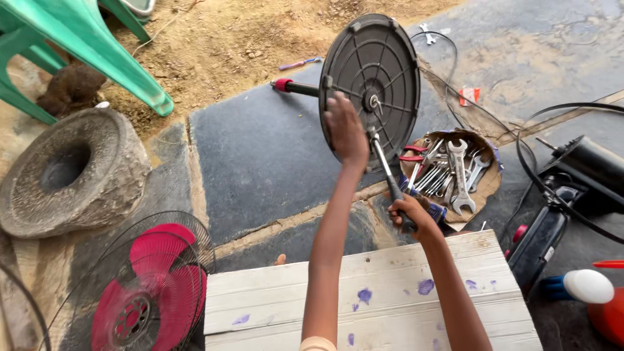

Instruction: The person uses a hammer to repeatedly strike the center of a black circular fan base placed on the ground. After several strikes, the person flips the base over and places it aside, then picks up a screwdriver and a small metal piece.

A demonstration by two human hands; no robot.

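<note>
1. My left hand (344,133) is raised at centre frame, arm stretched up from the bottom edge, palm flat with fingers spread loosely against the round black fan base (370,81); it steadies the disc rather than closing around it.
2. My right hand (411,214) sits lower, right of centre, fist curled tight around the dark handle of a screwdriver (388,170), forearm angled in from the lower right.
3. The screwdriver's shaft slants up and left, its tip meeting the hub at the middle of the fan base.
4. The fan base stands on edge in the upper middle, ribbed underside toward me, with a black pole (296,86) with a red end sticking out to its left.
5. Just right of my right hand, a shallow tray (489,185) holds spanners (458,170) and pliers.
6. Below my arms lies a white plank board (383,292) spotted with purple.
7. Lower left, a red fan blade (146,286) sits in a wire cage; above it a stone mortar (71,172).
</note>
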